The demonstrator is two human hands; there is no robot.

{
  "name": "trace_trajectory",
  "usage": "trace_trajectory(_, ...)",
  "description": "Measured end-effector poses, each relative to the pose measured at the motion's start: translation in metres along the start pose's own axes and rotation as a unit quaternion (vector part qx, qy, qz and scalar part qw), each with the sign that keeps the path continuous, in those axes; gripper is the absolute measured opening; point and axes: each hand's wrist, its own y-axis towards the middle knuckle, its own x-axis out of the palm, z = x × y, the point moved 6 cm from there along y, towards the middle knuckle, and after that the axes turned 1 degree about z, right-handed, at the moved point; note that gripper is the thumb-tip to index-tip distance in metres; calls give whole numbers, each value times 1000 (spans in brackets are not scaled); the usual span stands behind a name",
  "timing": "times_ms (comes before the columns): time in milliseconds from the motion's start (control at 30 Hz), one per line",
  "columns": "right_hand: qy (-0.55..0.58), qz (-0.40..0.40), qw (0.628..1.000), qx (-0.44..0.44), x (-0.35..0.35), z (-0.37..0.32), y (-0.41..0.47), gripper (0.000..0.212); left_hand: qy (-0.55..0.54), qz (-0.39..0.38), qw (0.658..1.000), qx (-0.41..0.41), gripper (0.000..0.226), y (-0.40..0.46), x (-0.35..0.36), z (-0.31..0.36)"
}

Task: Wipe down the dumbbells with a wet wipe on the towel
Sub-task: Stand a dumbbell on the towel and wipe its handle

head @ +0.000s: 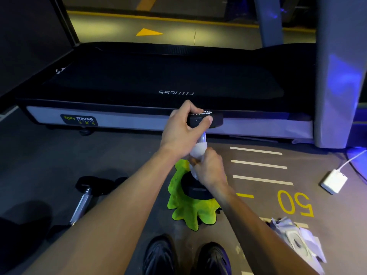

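A black dumbbell [215, 121] stands upright on a lime-green towel [195, 212] spread on the floor, its lower head resting on the cloth. My left hand [183, 129] grips the upper head from above. My right hand [210, 169] is closed around the chrome handle, pressing a white wet wipe [198, 150] against it. A second dumbbell [83, 199] with a chrome handle lies on the floor to the left, off the towel.
A black treadmill [158, 80] with a grey side rail runs across just beyond the towel. A grey upright post [337, 76] stands at right. A white charger with cable [333, 181] and crumpled wipe packaging [296, 237] lie on the floor at right. My shoes [186, 257] are at bottom.
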Motion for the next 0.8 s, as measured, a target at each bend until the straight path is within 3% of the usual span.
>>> trace_trajectory(67, 30, -21, 999, 17, -4, -1, -14, 48, 9, -1, 1000, 7, 25, 0, 0, 1)
trace_trajectory(133, 183, -88, 979, 13, -5, -2, -25, 55, 13, -6, 1000, 17, 23, 0, 4, 3)
trace_trajectory(200, 324, -137, 935, 34, -7, 7, -27, 41, 20, -13, 999, 26, 22, 0, 7, 6)
trace_trajectory(267, 421, -124, 894, 94, -9, 15, -25, 29, 19, -18, 999, 27, 25, -1, 9, 7)
trace_trajectory(300, 412, -98, 899, 114, -11, 16, -23, 36, 20, -18, 999, 26, 28, -1, 10, 8)
trace_trajectory(367, 287, -54, 952, 94, -14, 10, -18, 42, 21, -15, 999, 25, 29, -2, 10, 9)
trace_trajectory(433, 184, -42, 980, 61, -13, -1, -16, 52, 18, -10, 1000, 23, 27, -2, 9, 8)
trace_trajectory(667, 235, -99, 960, 115, -9, 7, 8, 61, -7, 8, 1000, 9, 22, 2, 0, 1)
trace_trajectory(800, 62, -144, 988, 9, -13, 12, -3, 45, -14, -7, 1000, 12, 24, 0, -1, 1)
